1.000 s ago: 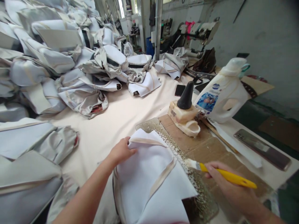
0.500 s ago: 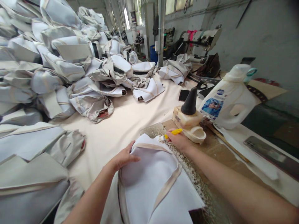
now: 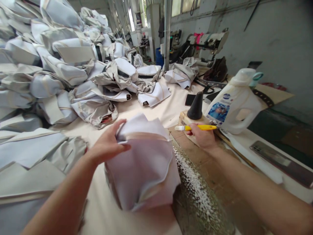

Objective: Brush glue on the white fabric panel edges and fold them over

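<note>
My left hand [image 3: 110, 142] grips the upper left edge of a white sewn fabric piece [image 3: 146, 163] with beige strips, which is tilted up and slightly blurred. In my right hand [image 3: 201, 137] is a yellow-handled brush [image 3: 206, 127], its pale bristles pointing left, just right of the piece's top. Behind the right hand stands a yellowish block-shaped container [image 3: 183, 117] with a black cone [image 3: 196, 106] on it. A glue-spattered board [image 3: 193, 182] lies between the piece and my right forearm.
Piles of similar fabric pieces [image 3: 70, 49] fill the left and back of the cloth-covered table [image 3: 132, 112]. On the right are a large white jug [image 3: 237, 104], a phone [image 3: 281, 163] and a wooden stick [image 3: 237, 151]. A dark phone [image 3: 190, 100] lies behind the cone.
The fabric piece has moved left and been lifted by my left hand. My right hand has drawn the brush away from it, up and to the right.
</note>
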Action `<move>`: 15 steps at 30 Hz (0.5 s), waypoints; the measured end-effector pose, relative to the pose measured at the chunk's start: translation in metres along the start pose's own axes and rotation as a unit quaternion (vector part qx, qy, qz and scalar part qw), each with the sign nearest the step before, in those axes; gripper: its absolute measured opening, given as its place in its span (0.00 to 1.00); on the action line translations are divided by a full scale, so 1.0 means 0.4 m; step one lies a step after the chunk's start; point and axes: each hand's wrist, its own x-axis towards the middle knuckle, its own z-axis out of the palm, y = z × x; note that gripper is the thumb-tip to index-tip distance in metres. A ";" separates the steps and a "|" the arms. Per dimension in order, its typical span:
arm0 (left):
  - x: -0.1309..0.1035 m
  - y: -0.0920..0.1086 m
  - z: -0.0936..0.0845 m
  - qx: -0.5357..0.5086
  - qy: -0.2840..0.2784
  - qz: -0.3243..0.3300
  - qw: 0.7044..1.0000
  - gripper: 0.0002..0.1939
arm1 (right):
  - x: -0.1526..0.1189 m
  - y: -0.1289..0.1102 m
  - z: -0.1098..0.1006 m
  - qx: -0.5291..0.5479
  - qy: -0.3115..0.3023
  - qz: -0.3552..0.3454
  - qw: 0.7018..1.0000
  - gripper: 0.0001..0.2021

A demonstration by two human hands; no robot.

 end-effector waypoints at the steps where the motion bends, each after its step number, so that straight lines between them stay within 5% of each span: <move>1: -0.002 0.030 -0.041 0.059 0.062 0.049 0.995 0.41 | -0.006 -0.006 -0.024 0.021 0.022 -0.002 1.000 0.11; 4: -0.039 0.102 -0.099 0.232 0.242 0.210 0.918 0.39 | -0.030 -0.016 -0.080 0.068 0.049 -0.011 0.996 0.15; 6: -0.092 0.117 -0.063 0.307 0.318 0.300 0.846 0.38 | -0.051 -0.015 -0.110 0.079 0.039 -0.008 0.996 0.17; 8: -0.163 0.099 0.029 0.343 0.341 0.367 0.795 0.35 | -0.072 -0.010 -0.137 0.080 0.025 0.005 0.996 0.20; 12: -0.319 0.011 0.265 0.323 0.236 0.445 0.801 0.18 | -0.111 -0.009 -0.169 0.091 0.005 0.045 0.995 0.20; 15: -0.395 -0.027 0.349 0.241 0.145 0.479 0.832 0.07 | -0.128 -0.019 -0.163 0.155 -0.027 0.081 0.984 0.16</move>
